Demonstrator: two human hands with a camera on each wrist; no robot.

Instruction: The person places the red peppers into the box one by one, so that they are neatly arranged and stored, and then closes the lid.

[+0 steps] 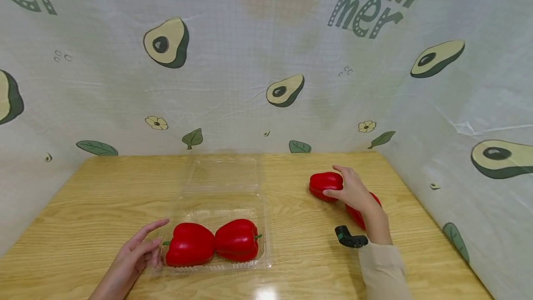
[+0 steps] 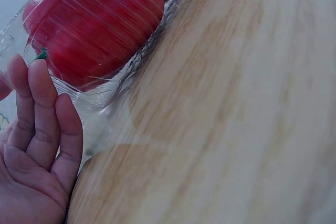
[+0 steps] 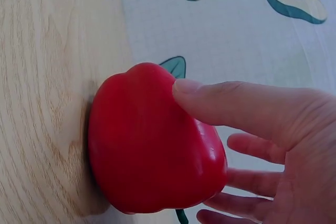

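Two red bell peppers, one on the left (image 1: 190, 244) and one on the right (image 1: 236, 240), lie end to end in a clear plastic clamshell box (image 1: 266, 256). My left hand (image 1: 135, 253) is at the box's left edge, fingers loosely extended near a green stem; in the left wrist view its fingertips (image 2: 42, 74) overlap the clear wall. On the table at right, my right hand (image 1: 354, 191) reaches over another red bell pepper (image 3: 152, 145). Its thumb lies across the pepper's side, with the other fingers spread along the far side. A further red pepper (image 1: 355, 216) is partly hidden beneath the right forearm.
The box's clear lid (image 1: 222, 172) lies folded back toward the rear of the wooden table (image 1: 125, 184). A black curved strap-like piece (image 1: 351, 238) shows beside the right wrist. Avocado-printed sheeting (image 1: 233, 105) stands behind the table and along its sides.
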